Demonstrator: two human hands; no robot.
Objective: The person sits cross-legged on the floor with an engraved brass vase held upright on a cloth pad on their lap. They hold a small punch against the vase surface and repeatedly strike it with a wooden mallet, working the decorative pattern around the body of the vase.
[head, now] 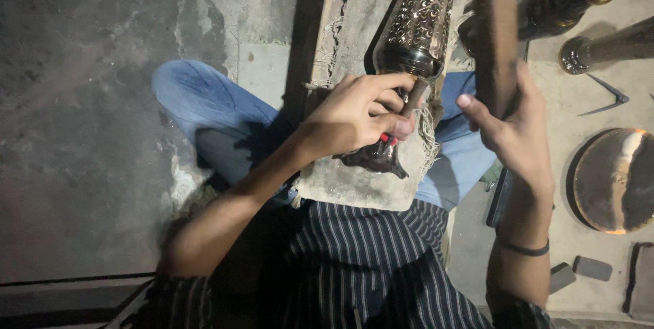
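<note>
Left hand [354, 114] pinches a thin chisel [414, 96] against the patterned metal vase [424, 12]; right hand [514, 128] clamps a wooden mallet [496, 43].

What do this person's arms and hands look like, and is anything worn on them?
Both forearms are bare, with no gloves and no rings that I can see. The right hand has a thin dark band around its wrist. The left hand and its wrist carry nothing. Dark sleeves with thin pale stripes end near the elbows.

Both hands, left [357, 114] and right [514, 124], are raised with curled fingers.
</note>
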